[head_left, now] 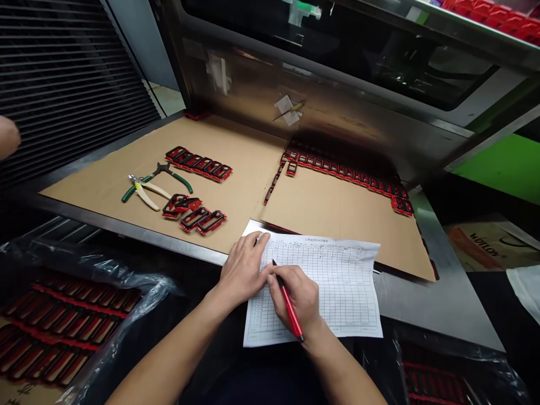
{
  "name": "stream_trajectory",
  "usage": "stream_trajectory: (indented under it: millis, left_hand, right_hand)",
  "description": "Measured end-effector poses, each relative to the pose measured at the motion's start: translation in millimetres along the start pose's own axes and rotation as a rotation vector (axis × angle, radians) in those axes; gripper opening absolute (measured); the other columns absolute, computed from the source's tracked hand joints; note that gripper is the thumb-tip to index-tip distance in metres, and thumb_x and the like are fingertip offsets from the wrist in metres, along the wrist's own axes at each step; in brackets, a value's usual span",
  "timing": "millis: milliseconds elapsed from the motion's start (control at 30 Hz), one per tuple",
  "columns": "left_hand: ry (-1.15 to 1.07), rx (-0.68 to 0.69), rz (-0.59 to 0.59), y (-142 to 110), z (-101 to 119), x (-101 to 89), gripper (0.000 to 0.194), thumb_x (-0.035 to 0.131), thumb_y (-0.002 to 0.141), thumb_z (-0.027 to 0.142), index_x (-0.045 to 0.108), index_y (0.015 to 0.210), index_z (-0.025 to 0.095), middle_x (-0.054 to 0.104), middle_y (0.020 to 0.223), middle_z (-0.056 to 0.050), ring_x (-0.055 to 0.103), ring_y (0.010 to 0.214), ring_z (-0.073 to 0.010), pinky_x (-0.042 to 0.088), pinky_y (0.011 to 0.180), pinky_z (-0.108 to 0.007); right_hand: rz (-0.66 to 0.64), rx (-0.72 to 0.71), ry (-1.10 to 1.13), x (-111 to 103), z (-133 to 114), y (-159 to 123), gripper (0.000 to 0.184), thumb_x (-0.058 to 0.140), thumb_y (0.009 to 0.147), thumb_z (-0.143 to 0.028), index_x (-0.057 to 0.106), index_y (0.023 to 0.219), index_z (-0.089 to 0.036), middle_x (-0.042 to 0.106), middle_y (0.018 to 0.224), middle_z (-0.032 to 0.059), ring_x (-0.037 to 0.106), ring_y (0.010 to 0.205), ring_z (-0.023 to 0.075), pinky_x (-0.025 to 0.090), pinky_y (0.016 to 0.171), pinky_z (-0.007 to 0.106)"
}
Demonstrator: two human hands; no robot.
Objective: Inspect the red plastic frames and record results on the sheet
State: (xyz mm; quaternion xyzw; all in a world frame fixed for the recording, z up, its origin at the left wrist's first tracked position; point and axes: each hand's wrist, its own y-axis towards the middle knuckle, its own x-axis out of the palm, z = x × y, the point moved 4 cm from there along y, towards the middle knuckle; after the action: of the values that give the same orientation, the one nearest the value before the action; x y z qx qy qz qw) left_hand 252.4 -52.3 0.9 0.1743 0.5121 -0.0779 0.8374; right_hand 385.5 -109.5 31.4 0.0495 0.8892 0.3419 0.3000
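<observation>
A printed paper form [329, 292] with a table grid lies partly on the workbench edge and hangs toward me. My left hand [244, 264] rests on its upper left part, fingers bent and close together, holding the sheet down. A small dark bit shows between those fingers, too little to name. My right hand [297, 295] is closed around a red pen [292, 312], whose dark tip points at the left columns of the form. My left thumb is close to the right hand's fingertips.
Cardboard sheets [236, 140] cover the metal bench. Green-handled pliers [181, 181] and cream-handled cutters [147, 197] lie left, near black-and-red frame parts [206, 166]. More parts line the right sheet's back [337, 167]. A plastic-lined box of parts [67, 320] stands below left. Another person's hand [7, 138] shows far left.
</observation>
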Motion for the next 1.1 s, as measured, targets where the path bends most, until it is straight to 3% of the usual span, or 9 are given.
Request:
stream_trajectory:
  millis: [233, 333, 500, 633, 800, 967, 1033, 1100]
  left_hand:
    - [0.018, 0.025, 0.027, 0, 0, 0.8, 0.051, 0.053, 0.09, 0.028, 0.044, 0.138, 0.014, 0.053, 0.13, -0.018, 0.054, 0.117, -0.0333, 0.048, 0.1, -0.05]
    - [0.03, 0.015, 0.04, 0, 1, 0.8, 0.047, 0.048, 0.092, 0.026, 0.045, 0.138, 0.013, 0.054, 0.128, -0.017, 0.055, 0.115, -0.032, 0.049, 0.098, -0.048]
    - [0.043, 0.0, 0.024, 0, 0, 2.5, 0.05, 0.05, 0.089, 0.026, 0.045, 0.138, 0.015, 0.054, 0.128, -0.016, 0.055, 0.114, -0.0317, 0.048, 0.097, -0.047]
    - [0.024, 0.01, 0.002, 0, -1, 2.2, 0.055, 0.052, 0.084, 0.022, 0.044, 0.139, 0.02, 0.055, 0.129, -0.014, 0.055, 0.113, -0.0308, 0.048, 0.097, -0.046]
    - [-0.002, 0.025, 0.036, 0, 0, -0.9, 0.048, 0.05, 0.089, 0.025, 0.048, 0.137, 0.018, 0.056, 0.127, -0.014, 0.055, 0.114, -0.0311, 0.048, 0.098, -0.047]
    - [-0.018, 0.028, 0.043, -1, -1, 1.5, 0.047, 0.05, 0.089, 0.026, 0.05, 0.135, 0.021, 0.058, 0.128, -0.012, 0.056, 0.114, -0.0305, 0.048, 0.098, -0.048]
    - [-0.008, 0.031, 0.038, -1, -2, 2.5, 0.049, 0.05, 0.089, 0.028, 0.049, 0.137, 0.02, 0.057, 0.129, -0.013, 0.056, 0.114, -0.0312, 0.048, 0.098, -0.048]
    - [-0.001, 0.031, 0.038, -1, -1, 2.3, 0.049, 0.051, 0.09, 0.03, 0.049, 0.137, 0.018, 0.057, 0.128, -0.014, 0.057, 0.114, -0.0316, 0.049, 0.097, -0.048]
  right_hand:
    - [-0.028, 0.443, 0.277, 4, 37, 8, 0.003, 0.062, 0.089, -0.025, 0.064, 0.089, -0.022, 0.069, 0.075, 0.0008, 0.067, 0.065, 0.0165, 0.056, 0.06, 0.03]
    - [-0.053, 0.409, 0.314, 5, 41, 6, 0.006, 0.061, 0.091, -0.025, 0.066, 0.091, -0.023, 0.07, 0.078, 0.0012, 0.068, 0.069, 0.0169, 0.057, 0.064, 0.031]
    - [-0.164, 0.207, 0.277, 4, 24, 11, 0.015, 0.059, 0.093, -0.02, 0.071, 0.102, -0.026, 0.074, 0.098, 0.0056, 0.071, 0.103, 0.0218, 0.059, 0.087, 0.036]
    - [-0.216, 0.104, 0.184, 5, 21, 13, 0.016, 0.06, 0.094, -0.024, 0.07, 0.106, -0.027, 0.072, 0.101, 0.0065, 0.068, 0.114, 0.0244, 0.052, 0.105, 0.047]
    - [-0.217, 0.135, 0.158, 5, 33, 13, 0.023, 0.055, 0.095, -0.024, 0.062, 0.117, -0.024, 0.072, 0.11, 0.0097, 0.067, 0.113, 0.0246, 0.057, 0.096, 0.044]
    - [-0.157, 0.066, 0.159, 4, 19, 18, 0.02, 0.059, 0.091, -0.024, 0.064, 0.11, -0.025, 0.075, 0.1, 0.0077, 0.068, 0.11, 0.0265, 0.056, 0.096, 0.046]
    - [-0.154, 0.161, 0.237, 6, 20, 21, 0.015, 0.057, 0.092, -0.024, 0.067, 0.103, -0.024, 0.076, 0.094, 0.0063, 0.071, 0.099, 0.0242, 0.058, 0.089, 0.042]
    - [-0.15, 0.408, 0.353, 10, 32, 22, 0.012, 0.057, 0.091, -0.026, 0.066, 0.099, -0.023, 0.075, 0.085, 0.0045, 0.073, 0.08, 0.0207, 0.06, 0.076, 0.036]
